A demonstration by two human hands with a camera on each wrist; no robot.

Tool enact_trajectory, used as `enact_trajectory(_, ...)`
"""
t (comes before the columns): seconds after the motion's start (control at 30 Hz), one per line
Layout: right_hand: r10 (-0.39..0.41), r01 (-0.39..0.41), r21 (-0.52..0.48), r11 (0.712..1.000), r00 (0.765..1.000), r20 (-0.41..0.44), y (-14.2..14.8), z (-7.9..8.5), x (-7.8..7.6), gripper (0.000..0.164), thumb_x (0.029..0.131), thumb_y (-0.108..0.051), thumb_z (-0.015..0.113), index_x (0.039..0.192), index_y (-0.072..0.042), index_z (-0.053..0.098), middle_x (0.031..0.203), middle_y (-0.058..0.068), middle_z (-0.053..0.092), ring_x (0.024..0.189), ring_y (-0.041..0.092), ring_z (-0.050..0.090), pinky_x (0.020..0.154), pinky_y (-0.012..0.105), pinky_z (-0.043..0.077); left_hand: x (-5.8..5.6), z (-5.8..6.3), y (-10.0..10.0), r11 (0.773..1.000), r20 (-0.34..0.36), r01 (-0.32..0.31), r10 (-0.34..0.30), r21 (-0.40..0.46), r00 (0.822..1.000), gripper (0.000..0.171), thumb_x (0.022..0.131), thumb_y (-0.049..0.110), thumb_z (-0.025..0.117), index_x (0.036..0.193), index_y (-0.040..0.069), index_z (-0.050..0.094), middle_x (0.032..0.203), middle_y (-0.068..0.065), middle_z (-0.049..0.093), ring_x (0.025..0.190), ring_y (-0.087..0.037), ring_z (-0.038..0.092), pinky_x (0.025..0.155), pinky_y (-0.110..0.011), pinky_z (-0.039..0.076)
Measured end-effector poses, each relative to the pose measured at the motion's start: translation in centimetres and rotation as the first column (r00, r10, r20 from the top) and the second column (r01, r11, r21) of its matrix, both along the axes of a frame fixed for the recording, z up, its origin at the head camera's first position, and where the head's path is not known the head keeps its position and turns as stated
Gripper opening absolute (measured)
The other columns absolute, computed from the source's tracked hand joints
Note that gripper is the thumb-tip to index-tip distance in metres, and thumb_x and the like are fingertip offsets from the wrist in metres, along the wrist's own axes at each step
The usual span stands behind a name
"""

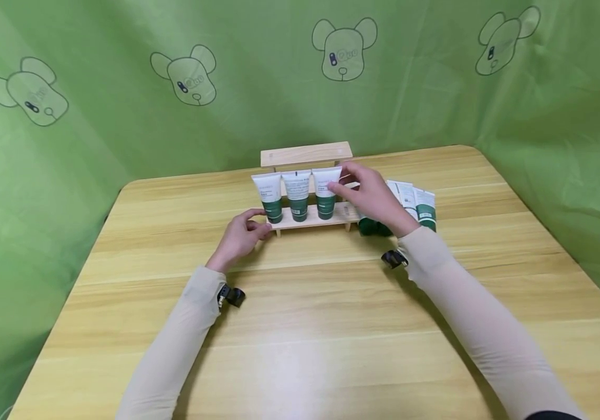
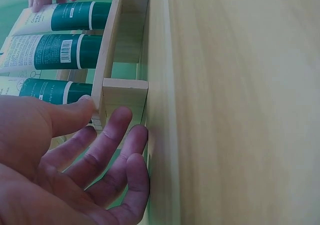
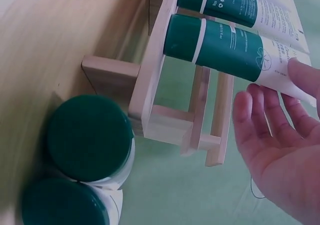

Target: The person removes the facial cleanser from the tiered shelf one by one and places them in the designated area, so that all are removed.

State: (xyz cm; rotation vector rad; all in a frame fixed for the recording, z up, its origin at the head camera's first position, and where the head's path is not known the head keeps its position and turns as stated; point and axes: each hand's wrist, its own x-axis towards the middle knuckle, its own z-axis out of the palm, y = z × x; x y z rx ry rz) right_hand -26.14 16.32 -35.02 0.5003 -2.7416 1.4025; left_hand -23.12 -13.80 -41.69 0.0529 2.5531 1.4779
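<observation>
A: Wooden rack (image 1: 307, 219) stands mid-table (image 1: 300, 326), three green-capped tubes standing cap-down in it. Left hand (image 1: 239, 236) at the rack's left end, fingers loosely spread, thumb and fingertips touching the end post. Holds nothing.

B: Right hand (image 1: 370, 195)?

A: At the third tube (image 1: 326, 195), the rightmost in the rack. Fingers nearly straight, tips on its white upper end; thumb looks to be on the far side, though the wrist view doesn't show a full pinch. I'd call it touching rather than gripping.

B: Anything beside the rack?

A: Spare tubes (image 1: 418, 204) lie flat on the table just right of it, partly hidden by the right wrist. Right wrist view shows two dark green caps (image 3: 87, 135) close against the rack's foot.

B: Risks?

A: The tube stands only on its cap. A sideways nudge from those fingers could tip it into its neighbour (image 1: 297, 195). The rack is light; if the left hand lifts, a push may slide it. The right forearm could also drag the loose tubes.
</observation>
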Motion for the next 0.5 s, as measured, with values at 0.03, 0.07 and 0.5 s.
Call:
enact_trajectory(0.03, -0.003, 0.003, 0.007, 1.0, 1.0, -0.005, 0.0, 0.0, 0.0, 0.033, 0.1, -0.034, 0.069, 0.118, -0.008, 0.059, 0.12, 0.012, 0.066, 0.121, 0.031, 0.061, 0.102, 0.05, 0.05, 0.0, 0.0, 0.0, 1.0, 0.001, 0.0, 0.0, -0.001, 1.0, 0.045, 0.102, 0.024, 0.066, 0.144, 0.014, 0.055, 0.104, -0.013, 0.074, 0.086, -0.023, 0.066, 0.06, -0.026, 0.046)
enact_trajectory(0.07, -0.006, 0.006, 0.015, 1.0, 1.0, -0.009, 0.0, 0.0, 0.1, 0.032, 0.1, -0.034, 0.068, 0.117, -0.009, 0.059, 0.12, 0.012, 0.066, 0.121, 0.031, 0.061, 0.102, 0.05, 0.049, 0.0, 0.1, 0.1, 1.0, 0.002, 0.0, 0.0, -0.001, 1.0, 0.045, 0.102, 0.024, 0.066, 0.144, 0.014, 0.055, 0.104, -0.013, 0.074, 0.086, -0.023, 0.066, 0.06, -0.026, 0.046)
enact_trajectory(0.5, -0.065, 0.065, -0.008, 0.998, 0.997, -0.042, 1.3, 1.9, 1.3, 0.036, 0.1, -0.042, 0.065, 0.117, -0.01, 0.061, 0.116, 0.01, 0.067, 0.107, 0.029, 0.067, 0.09, 0.043, 0.052, 0.0, 0.0, 0.1, 1.0, 0.008, -0.006, 0.006, 0.008, 1.0, 0.045, 0.102, 0.024, 0.066, 0.144, 0.015, 0.055, 0.104, -0.012, 0.074, 0.09, -0.023, 0.068, 0.063, -0.027, 0.047)
